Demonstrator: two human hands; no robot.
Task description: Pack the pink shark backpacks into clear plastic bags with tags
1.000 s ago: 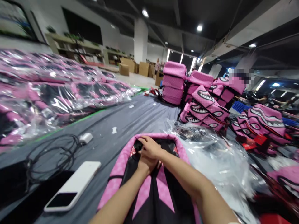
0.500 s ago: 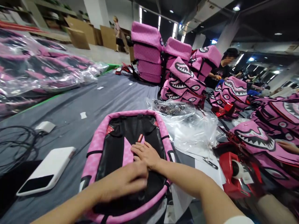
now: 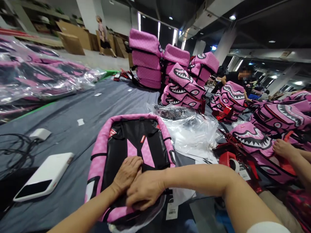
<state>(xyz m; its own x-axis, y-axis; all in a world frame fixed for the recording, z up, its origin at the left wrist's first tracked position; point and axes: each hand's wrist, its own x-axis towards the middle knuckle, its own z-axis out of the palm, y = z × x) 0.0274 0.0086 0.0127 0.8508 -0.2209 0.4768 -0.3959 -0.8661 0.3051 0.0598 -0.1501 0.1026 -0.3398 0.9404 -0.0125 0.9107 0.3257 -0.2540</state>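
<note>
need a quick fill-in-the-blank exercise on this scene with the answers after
The bare left hand and bare right hand are on a black backpack with a ____ padded edge.

The white rectangular device with a dark panel lies to the person's ____ of the backpack.

White ____ line the shark mouths printed on the piled pink checkered backpacks.

Missing words: pink; left; teeth
</note>
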